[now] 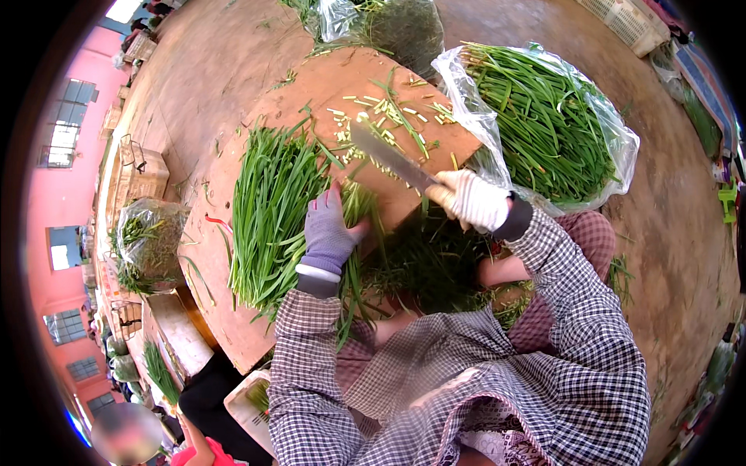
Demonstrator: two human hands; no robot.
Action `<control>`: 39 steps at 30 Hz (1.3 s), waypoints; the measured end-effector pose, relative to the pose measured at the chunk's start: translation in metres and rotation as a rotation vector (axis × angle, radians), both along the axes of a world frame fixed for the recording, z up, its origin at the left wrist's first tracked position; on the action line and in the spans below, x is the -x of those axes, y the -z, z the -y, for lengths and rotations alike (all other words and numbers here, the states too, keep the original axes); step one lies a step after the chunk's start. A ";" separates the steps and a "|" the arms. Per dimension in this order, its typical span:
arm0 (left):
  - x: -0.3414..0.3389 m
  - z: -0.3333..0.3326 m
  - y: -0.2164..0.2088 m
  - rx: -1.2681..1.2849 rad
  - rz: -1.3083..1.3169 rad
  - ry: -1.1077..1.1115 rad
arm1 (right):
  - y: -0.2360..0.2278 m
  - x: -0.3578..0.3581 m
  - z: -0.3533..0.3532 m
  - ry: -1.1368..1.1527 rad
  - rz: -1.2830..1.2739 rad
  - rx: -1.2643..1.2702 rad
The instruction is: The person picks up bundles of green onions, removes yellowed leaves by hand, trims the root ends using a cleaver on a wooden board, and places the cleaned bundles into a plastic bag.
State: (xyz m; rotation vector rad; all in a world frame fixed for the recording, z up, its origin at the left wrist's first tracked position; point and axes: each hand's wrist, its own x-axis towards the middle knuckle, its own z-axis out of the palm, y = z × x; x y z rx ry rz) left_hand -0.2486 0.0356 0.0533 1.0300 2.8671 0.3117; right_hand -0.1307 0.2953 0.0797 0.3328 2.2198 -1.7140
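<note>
My right hand (472, 200), in a whitish glove, grips the handle of a broad-bladed knife (390, 159). The blade points up and left over the reddish-brown board (291, 101). In a purple-grey glove, my left hand (329, 231) closes around a bunch of garlic chives (356, 200), with some leaves trailing down past the wrist. Beside that hand, a thick pile of garlic chives (268, 210) lies along the board's left part. Short pale cut stem pieces (377, 116) are scattered around the knife's tip.
To the right stands a clear plastic bag (625, 147) packed with chives. Another bag (404, 31) of greens sits beyond the board. Dark green trimmings (427, 260) lie below it, between my legs. Crates (144, 175) and a bagged bundle (151, 241) stand left; another person's arm (200, 443) shows lower left.
</note>
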 end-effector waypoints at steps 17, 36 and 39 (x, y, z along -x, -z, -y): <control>0.003 0.006 -0.019 0.176 0.094 -0.039 | 0.017 0.073 -0.066 0.007 -0.584 -0.935; -0.078 0.022 -0.076 -0.367 0.086 0.088 | -0.008 0.021 0.144 0.394 -0.428 0.557; -0.094 0.027 -0.077 -0.172 0.082 0.115 | 0.005 0.018 0.143 0.479 -0.460 0.602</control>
